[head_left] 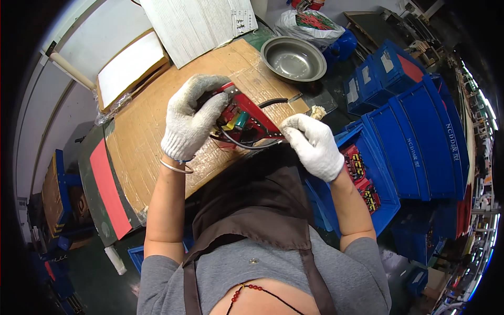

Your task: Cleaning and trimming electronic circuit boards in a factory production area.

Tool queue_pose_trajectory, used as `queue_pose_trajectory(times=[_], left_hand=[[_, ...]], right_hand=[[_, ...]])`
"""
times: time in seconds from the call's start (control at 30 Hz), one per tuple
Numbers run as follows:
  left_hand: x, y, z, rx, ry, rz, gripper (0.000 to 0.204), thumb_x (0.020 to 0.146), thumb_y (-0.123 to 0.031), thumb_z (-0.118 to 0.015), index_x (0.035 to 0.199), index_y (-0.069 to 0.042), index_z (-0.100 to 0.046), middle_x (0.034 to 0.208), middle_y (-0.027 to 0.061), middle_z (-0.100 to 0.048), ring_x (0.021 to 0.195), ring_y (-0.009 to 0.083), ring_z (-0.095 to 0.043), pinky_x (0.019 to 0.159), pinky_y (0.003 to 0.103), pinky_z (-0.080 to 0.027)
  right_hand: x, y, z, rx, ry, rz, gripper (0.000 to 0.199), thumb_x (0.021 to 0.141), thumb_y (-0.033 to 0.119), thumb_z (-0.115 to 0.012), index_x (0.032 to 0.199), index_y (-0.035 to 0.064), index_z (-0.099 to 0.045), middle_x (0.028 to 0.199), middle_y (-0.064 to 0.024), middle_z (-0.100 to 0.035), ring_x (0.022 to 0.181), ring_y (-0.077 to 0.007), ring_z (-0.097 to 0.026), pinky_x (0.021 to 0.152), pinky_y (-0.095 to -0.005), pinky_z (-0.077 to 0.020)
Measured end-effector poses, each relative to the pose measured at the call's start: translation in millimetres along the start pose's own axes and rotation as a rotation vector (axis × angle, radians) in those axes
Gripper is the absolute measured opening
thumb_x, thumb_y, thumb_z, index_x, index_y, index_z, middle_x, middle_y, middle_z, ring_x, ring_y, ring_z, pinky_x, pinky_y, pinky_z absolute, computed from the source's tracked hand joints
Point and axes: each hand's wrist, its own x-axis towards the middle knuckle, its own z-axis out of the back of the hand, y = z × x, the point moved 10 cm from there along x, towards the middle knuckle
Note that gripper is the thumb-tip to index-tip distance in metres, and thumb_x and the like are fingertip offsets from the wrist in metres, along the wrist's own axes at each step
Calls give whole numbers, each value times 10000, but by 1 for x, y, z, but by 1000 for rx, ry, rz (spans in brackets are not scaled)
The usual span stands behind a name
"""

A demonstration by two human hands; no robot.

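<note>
Above the table I hold up a red open casing (256, 111) with electronic parts inside, among them a green cylinder and a yellow piece. My left hand (193, 118), in a white knitted glove, is closed round its left side, thumb on the near face. My right hand (315, 147), gloved alike, pinches at the casing's lower right corner. A grey cable (242, 144) loops under the casing to those fingertips; whether they grip it too is hidden. A black cable (274, 101) sticks out behind the casing.
Cardboard (152, 126) covers the table. A metal basin (293, 59) stands at the back right, near a bag of red and green pieces (315, 23). At my right is a blue crate (386, 194) with similar red units, beside stacked blue crates (428, 142). A red strip (109, 189) lies left.
</note>
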Motion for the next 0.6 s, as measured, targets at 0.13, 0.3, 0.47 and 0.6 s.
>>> queue_pose_trajectory(times=[0.13,0.3,0.47,0.6], left_hand=[[-4,4,8,-62,34,-10,185,907,21,-690,1091,40,-688,1051,70,-675,957,125,-646,885,276,-534],[-14,5,20,-81,34,-37,163,904,47,-661,1067,54,-672,1058,99,-663,973,156,-642,886,292,-535],[-29,25,54,-248,-87,-42,171,917,7,-653,1082,44,-682,1089,133,-673,1010,215,-655,903,331,-534],[-38,37,78,-237,-95,-126,255,941,-126,-702,1147,22,-681,1245,170,-651,1193,283,-610,1073,417,-459]], right_hand=[[-7,-29,-35,661,165,-350,209,1036,107,-553,1091,-76,-639,1027,-143,-703,897,-236,-729,830,-353,-611],[-15,-50,-68,1128,218,-499,213,1021,102,-566,1114,-81,-622,1022,-159,-681,927,-289,-736,825,-422,-647],[-26,-105,-38,1119,-60,-549,251,1010,121,-598,1157,-83,-604,1046,-176,-681,873,-288,-737,731,-390,-639],[-41,-129,45,351,-445,-410,191,1031,136,-596,1069,-20,-700,949,-75,-745,794,-141,-711,689,-248,-564]])
